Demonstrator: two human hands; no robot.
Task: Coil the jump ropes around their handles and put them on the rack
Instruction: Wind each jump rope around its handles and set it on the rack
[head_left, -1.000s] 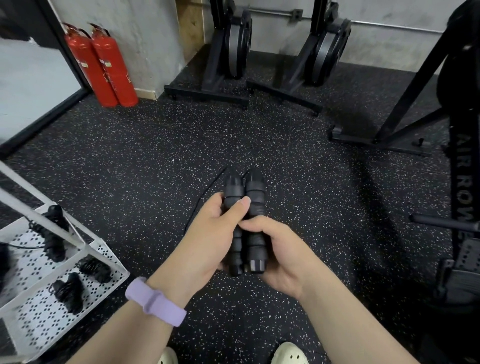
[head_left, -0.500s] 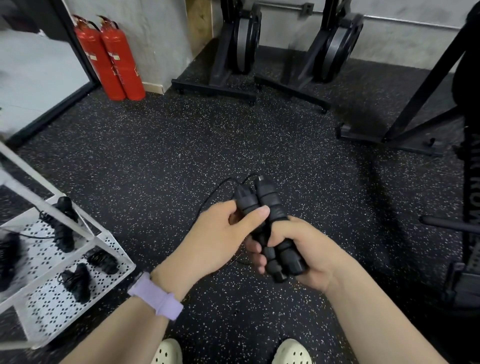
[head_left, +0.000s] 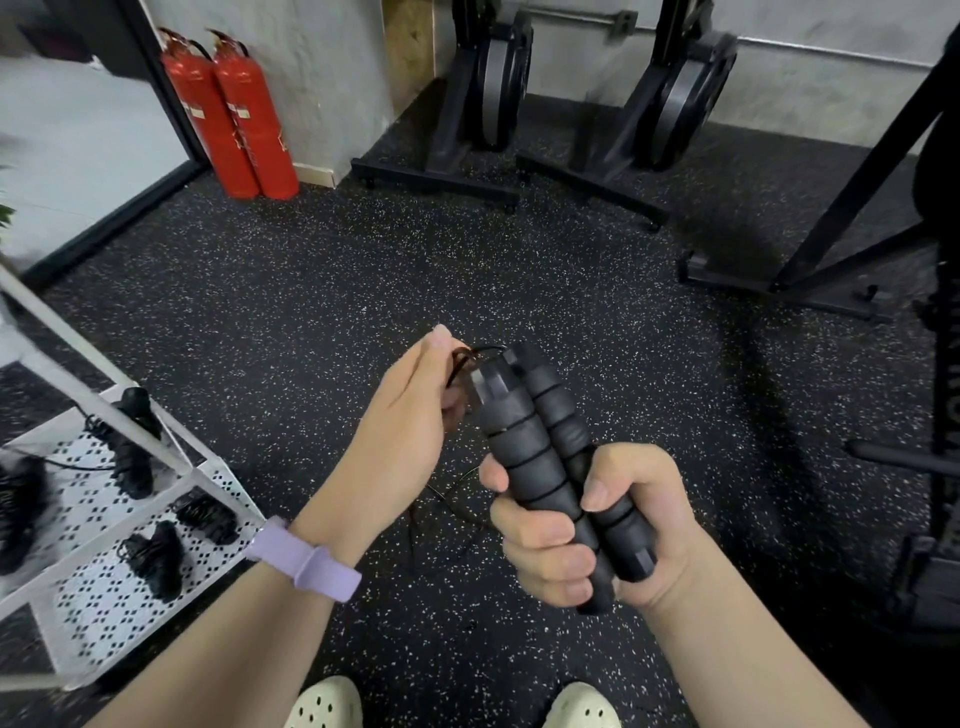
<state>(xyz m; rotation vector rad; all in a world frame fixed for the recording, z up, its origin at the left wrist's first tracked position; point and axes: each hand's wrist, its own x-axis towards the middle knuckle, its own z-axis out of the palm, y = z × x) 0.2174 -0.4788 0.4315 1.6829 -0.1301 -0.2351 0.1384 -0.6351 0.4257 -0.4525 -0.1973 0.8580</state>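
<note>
The right hand (head_left: 587, 525) grips both black handles (head_left: 545, 457) tight, side by side, tips tilted up and left. The left hand (head_left: 410, 415) has let go of the handles since a moment ago and now pinches the thin rope (head_left: 462, 364) by their top ends. More rope hangs below. Coiled ropes (head_left: 156, 561) lie on the white rack (head_left: 104, 618) at left.

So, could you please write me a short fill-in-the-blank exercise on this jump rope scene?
1. The right hand grips ____ black handles together.
2. The left hand pinches the ____ by the handle tops.
3. The fire extinguishers are ____.
4. Coiled ropes lie on the ____ rack.

Answers: two; rope; red; white
</note>
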